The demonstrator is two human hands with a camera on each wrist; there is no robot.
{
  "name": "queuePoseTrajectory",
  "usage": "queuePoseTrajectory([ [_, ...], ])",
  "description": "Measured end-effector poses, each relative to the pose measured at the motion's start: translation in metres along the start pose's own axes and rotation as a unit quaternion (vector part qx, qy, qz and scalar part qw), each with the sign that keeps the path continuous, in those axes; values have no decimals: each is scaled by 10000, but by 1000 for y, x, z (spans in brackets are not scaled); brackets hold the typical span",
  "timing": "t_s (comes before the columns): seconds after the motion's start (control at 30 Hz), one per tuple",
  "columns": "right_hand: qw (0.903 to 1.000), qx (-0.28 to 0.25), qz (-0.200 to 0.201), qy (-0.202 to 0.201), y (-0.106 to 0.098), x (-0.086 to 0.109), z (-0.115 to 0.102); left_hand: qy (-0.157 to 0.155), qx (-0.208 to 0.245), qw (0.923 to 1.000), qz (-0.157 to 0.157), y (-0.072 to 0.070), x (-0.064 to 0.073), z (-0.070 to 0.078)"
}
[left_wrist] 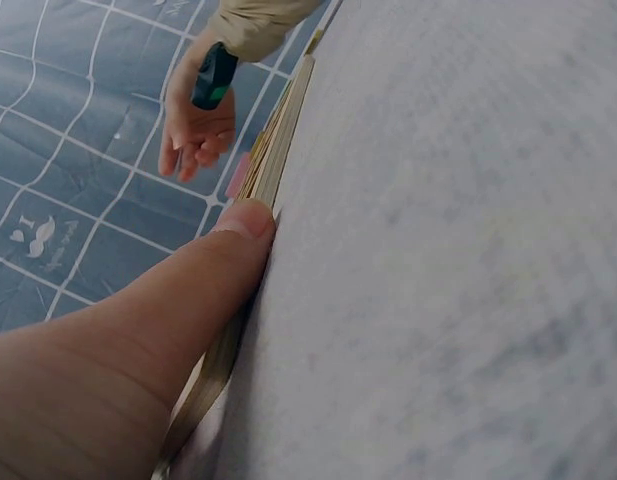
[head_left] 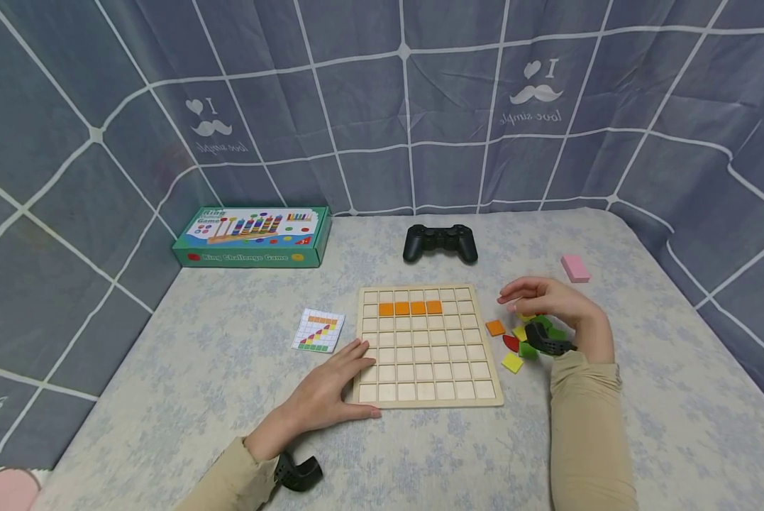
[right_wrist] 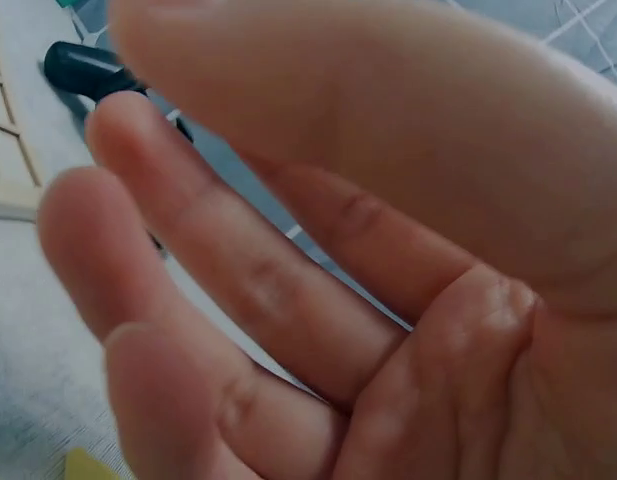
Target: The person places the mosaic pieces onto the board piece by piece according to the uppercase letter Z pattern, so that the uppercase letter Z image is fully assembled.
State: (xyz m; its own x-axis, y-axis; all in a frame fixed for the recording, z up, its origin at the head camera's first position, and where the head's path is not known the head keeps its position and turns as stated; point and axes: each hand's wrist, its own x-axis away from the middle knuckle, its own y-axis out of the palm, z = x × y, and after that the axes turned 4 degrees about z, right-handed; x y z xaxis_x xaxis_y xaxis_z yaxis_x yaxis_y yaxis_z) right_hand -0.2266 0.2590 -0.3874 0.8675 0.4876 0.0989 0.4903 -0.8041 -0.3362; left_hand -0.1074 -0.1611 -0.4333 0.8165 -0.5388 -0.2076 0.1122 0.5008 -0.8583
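A wooden grid board [head_left: 425,392] lies in front of me, with a row of several orange square tiles [head_left: 401,309] in its upper cells. My left hand [head_left: 320,394] rests at the board's lower left corner, fingers over the left side and thumb against the near edge. Beyond the board's right side, my right hand [head_left: 560,305] hovers with loosely bent fingers; in the right wrist view nothing shows between them. Under and beside it are loose pieces: an orange tile [head_left: 495,328], a yellow tile [head_left: 512,363], a red piece [head_left: 511,343] and green ones [head_left: 527,350], some hidden by the hand.
Left of the board lies a pattern card [head_left: 318,331] with coloured cells. A green game box [head_left: 247,257] stands at the back left, and a black game controller [head_left: 440,241] lies behind the board. A pink block [head_left: 575,269] sits at the right. Grey-blue curtains [head_left: 369,106] surround the table.
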Motion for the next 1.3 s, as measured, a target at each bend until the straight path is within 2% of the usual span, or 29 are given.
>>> queuePoseTrajectory([
  [0.23, 9989, -298, -291, 226, 2, -3, 11, -27, 0, 10000, -33, -1, 0, 1],
  [0.63, 9958, -401, -368, 736, 6, -9, 17, -43, 2, 10000, -34, -1, 0, 0],
  [1.03, 9950, -274, -394, 879, 8, -11, 20, -17, -53, 10000, 20, 0, 0, 1],
  [1.3, 9959, -198, -431, 765, 9, -12, 21, -11, -19, 10000, 17, -1, 0, 1],
])
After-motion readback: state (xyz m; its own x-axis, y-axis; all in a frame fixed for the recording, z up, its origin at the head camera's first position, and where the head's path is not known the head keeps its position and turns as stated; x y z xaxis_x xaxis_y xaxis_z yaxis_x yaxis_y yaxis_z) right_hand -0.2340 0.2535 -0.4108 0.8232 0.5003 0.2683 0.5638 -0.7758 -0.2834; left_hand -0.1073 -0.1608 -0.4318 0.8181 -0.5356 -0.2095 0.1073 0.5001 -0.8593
